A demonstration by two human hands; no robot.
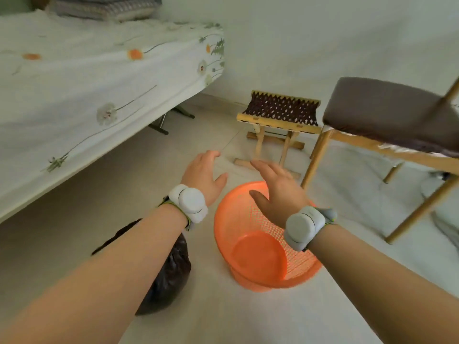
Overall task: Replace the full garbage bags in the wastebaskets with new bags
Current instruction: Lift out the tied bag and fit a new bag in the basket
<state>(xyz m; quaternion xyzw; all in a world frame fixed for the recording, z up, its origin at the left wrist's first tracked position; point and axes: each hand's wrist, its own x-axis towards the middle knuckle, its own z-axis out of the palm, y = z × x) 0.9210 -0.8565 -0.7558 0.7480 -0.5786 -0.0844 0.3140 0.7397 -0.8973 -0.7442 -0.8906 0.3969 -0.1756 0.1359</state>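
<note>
At the far left a bed (87, 78) with a flowered sheet runs along the room. On the floor beside it, partly hidden under the left forearm, sits the full garbage bag (171, 276), dark, bulging and gathered at its top. Just right of that the left hand (203, 175) hangs above the floor tiles, fingers straight and loosely spread, holding nothing. A white wrist device (190, 203) is strapped behind it.

Next comes the orange mesh wastebasket (258, 256), upright on the floor just beside the bag, bare inside with no liner. The right hand (278, 192) hovers over its far rim, palm down, fingers extended, empty too, and not touching the basket as far as the view shows.

Beyond the hands stands a small folding stool (280, 110), and to the right a wooden chair (392, 108) with a dark cushion.

I judge the removal step done here and the relining step about to start. No fresh bag is in view, so the next move calls for fetching one, shaking it open and folding its mouth over the rim
</note>
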